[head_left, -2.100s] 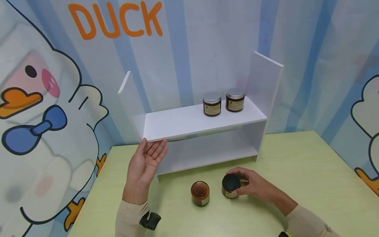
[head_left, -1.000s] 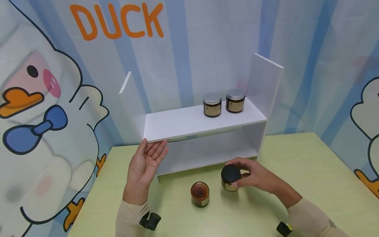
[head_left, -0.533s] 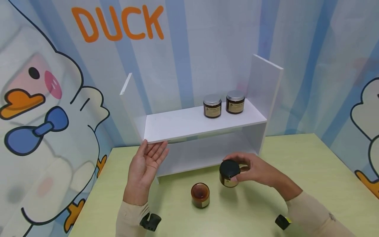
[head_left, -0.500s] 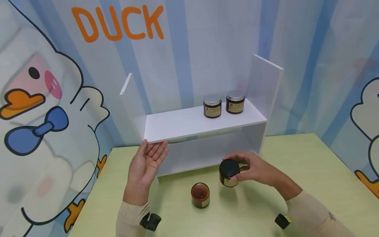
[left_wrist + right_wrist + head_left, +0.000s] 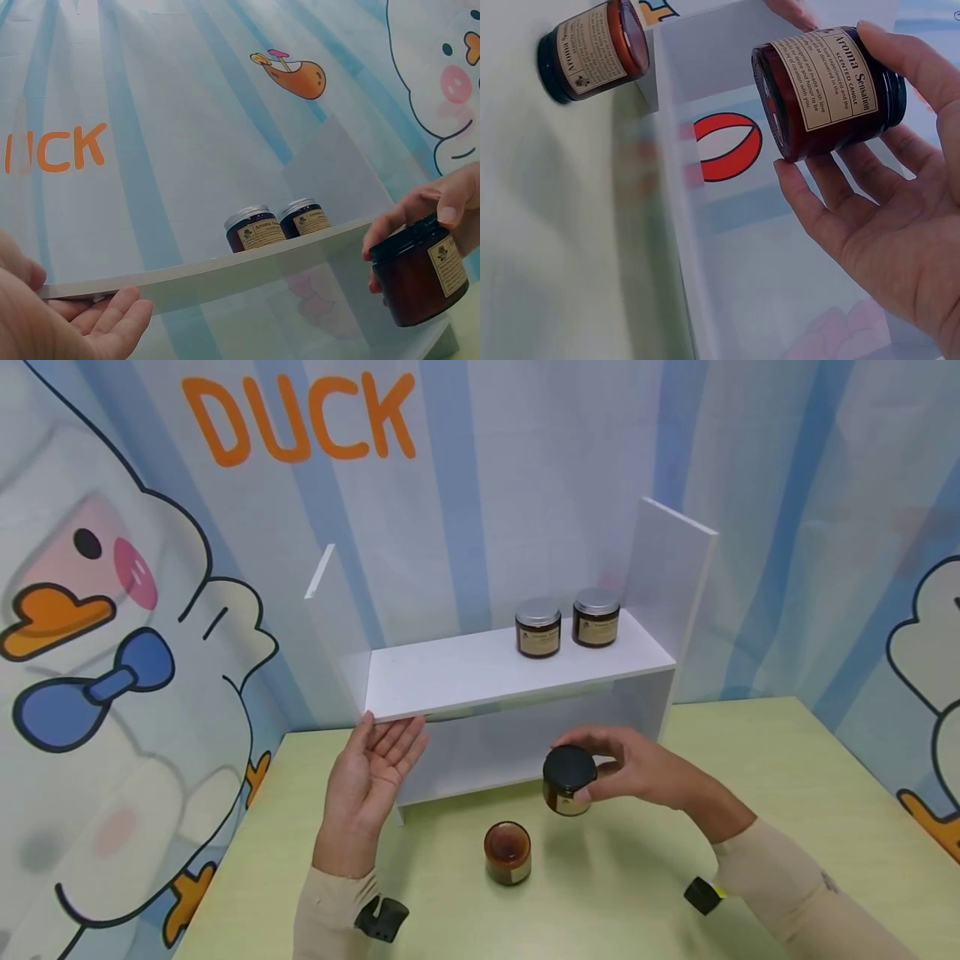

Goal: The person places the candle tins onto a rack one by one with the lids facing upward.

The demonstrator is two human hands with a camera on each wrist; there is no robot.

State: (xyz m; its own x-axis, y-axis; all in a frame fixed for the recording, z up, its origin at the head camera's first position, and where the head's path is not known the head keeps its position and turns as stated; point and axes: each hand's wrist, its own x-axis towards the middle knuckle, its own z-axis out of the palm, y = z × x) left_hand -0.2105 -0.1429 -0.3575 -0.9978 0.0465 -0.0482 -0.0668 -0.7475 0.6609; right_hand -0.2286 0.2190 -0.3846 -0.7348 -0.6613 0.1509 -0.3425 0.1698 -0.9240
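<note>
I grip a black-lidded jar point(image 5: 568, 777) in my right hand point(image 5: 637, 772), thumb on the near side and fingers around the far side, close under the lid. It is lid up, off the tabletop point(image 5: 757, 777), at the front edge of the shelf's lower board point(image 5: 517, 756); I can't tell whether any of it is past that edge. Its paper label point(image 5: 836, 79) reads "Aroma Sensation", "scented candle".

My left hand point(image 5: 363, 785) is palm up with its fingers extended, touching the left front corner of the upper board point(image 5: 442, 672), fingertips reaching beneath it.

On that upper board, toward its right end, 2 silver-lidded jars point(image 5: 537, 628) stand upright side by side, a small gap between them. Another jar point(image 5: 507, 853) stands on the tabletop in front of the shelf point(image 5: 678, 568), between my 2 hands, upside down on its black lid, brown glass base up.

The shelf stands at the tabletop's back edge, before a blue-striped backdrop point(image 5: 517, 468) with "DUCK" in orange letters point(image 5: 300, 418).
</note>
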